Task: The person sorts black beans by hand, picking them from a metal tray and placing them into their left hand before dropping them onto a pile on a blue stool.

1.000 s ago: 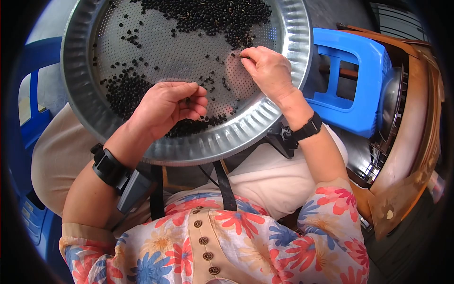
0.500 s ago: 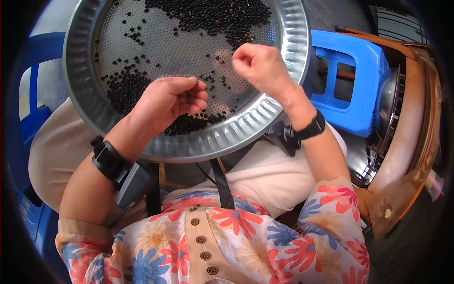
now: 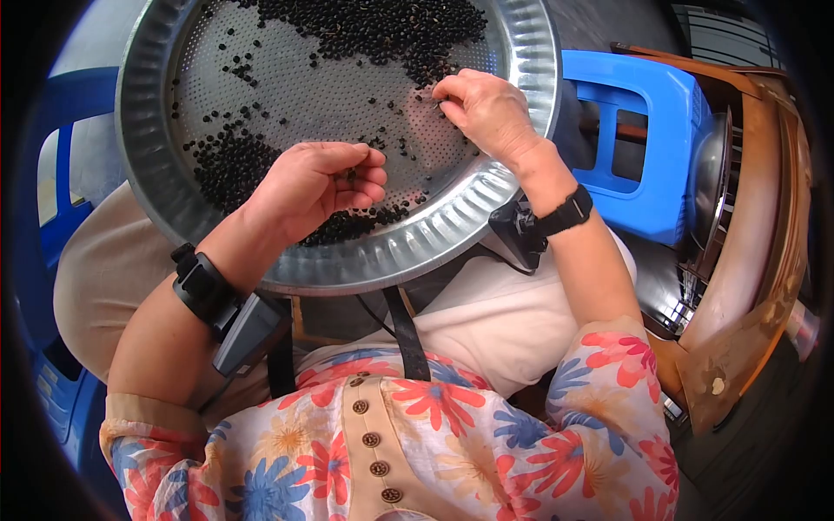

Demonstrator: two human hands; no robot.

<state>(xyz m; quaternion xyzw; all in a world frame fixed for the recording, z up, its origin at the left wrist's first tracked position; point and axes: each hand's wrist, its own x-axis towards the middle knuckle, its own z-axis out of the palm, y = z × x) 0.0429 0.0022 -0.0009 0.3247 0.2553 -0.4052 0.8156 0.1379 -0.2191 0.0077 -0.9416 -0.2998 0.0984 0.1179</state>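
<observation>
A round metal sieve tray (image 3: 408, 252) with a perforated bottom and a fluted rim lies across my lap. Dark beans (image 3: 391, 26) form a wide pile at its far side, and another pile of black beans (image 3: 230, 165) sits at the near left. My left hand (image 3: 326, 182) is curled closed above the near pile, a few black beans showing inside its fingers. Over the right part of the tray, my right hand (image 3: 491, 113) is pinched at the near edge of the far pile. What its fingertips hold is too small to make out.
A blue plastic stool (image 3: 669, 191) stands right of the tray, with a metal bowl (image 3: 712, 182) beside it. Farther right is worn wooden furniture (image 3: 738, 243). Another blue plastic seat (image 3: 78, 82) is at the left. Scattered beans lie between the piles.
My right hand has shifted slightly up, its fingers going from tightly curled to a more extended pinch by the far pile. My left hand stays nearly still. The tray sits slightly farther left in view.
</observation>
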